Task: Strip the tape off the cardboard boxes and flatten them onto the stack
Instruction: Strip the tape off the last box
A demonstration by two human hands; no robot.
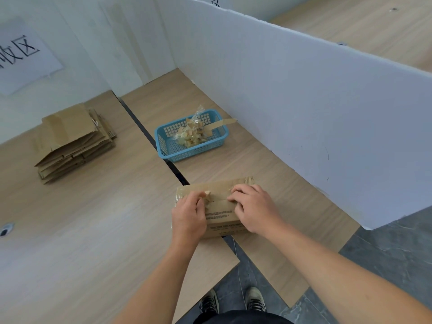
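So there's one taped cardboard box (219, 218) in play, sitting at the near edge of the right tabletop (268, 164), right by the dark gap between the two tabletops. Both hands are on it. The left hand (189, 216) has a lifted end of the tape (207, 194) pinched between thumb and finger on top of the box. The right hand (254, 206) has its fingers bent with the tips down on the tape a bit further along. Honestly can't tell if it's gripping the tape or only pressing on it.

One stack (74, 141) of flattened boxes is over on the left tabletop (93, 218), towards its far edge. Several layers, too squashed to count.

One blue basket (168, 136) sits on the right tabletop just beside the gap, with a wad of peeled tape (190, 135) in it and one strip (222, 123) poking out over its right rim. One white board (304, 101) stands along the right edge. Two shoes (209, 302) at the bottom.
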